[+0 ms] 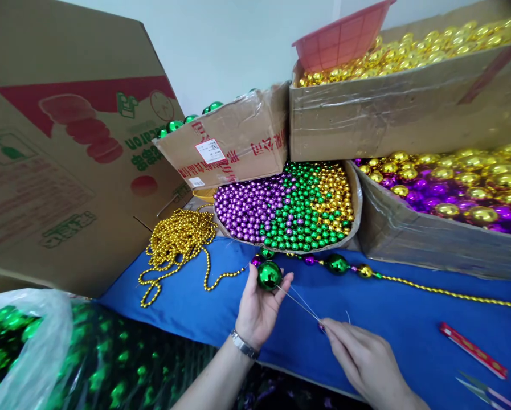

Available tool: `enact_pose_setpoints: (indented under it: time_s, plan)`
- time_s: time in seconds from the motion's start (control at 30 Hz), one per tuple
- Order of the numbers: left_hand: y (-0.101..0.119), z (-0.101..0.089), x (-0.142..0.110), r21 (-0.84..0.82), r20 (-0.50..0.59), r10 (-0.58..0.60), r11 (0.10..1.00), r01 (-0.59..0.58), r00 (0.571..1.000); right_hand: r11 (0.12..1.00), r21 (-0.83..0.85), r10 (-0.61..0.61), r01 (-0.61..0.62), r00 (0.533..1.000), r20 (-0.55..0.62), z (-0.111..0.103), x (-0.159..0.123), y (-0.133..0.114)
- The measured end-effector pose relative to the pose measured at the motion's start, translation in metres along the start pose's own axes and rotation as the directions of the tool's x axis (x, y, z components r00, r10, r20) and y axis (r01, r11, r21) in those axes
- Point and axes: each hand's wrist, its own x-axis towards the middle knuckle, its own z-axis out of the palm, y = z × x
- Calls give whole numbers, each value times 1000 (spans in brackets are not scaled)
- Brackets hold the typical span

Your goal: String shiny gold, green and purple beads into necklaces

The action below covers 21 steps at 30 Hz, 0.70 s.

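My left hand (259, 307) is closed around a large shiny green ball (269, 275), held just above the blue cloth (409, 319). A thin wire (300, 303) runs from that ball down to my right hand (362, 356), which pinches the wire's end with a small purple bead (322, 327) at the fingertips. Behind the ball lies a strand (344, 266) of purple, green and gold beads that continues right as a thin gold bead chain (452, 290).
A shallow tray (356, 193) of small purple, green and gold beads stands behind. A gold bead chain pile (176, 239) lies left. Cardboard boxes (409, 108) of gold and purple balls stand at the right, a bag of green balls (24, 353) at lower left, scissors (481, 390) at lower right.
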Motion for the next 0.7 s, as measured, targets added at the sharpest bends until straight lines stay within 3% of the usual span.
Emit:
enact_pose_setpoints:
  time_s: [0.23, 0.7]
  plan:
    - [-17, 7, -17, 137, 208, 50, 987, -80, 977, 998, 47, 53, -51, 997, -48, 9, 8, -8]
    - [-15, 3, -19, 173, 264, 57, 979, -105, 963, 995, 68, 75, -72, 996, -51, 13, 10, -3]
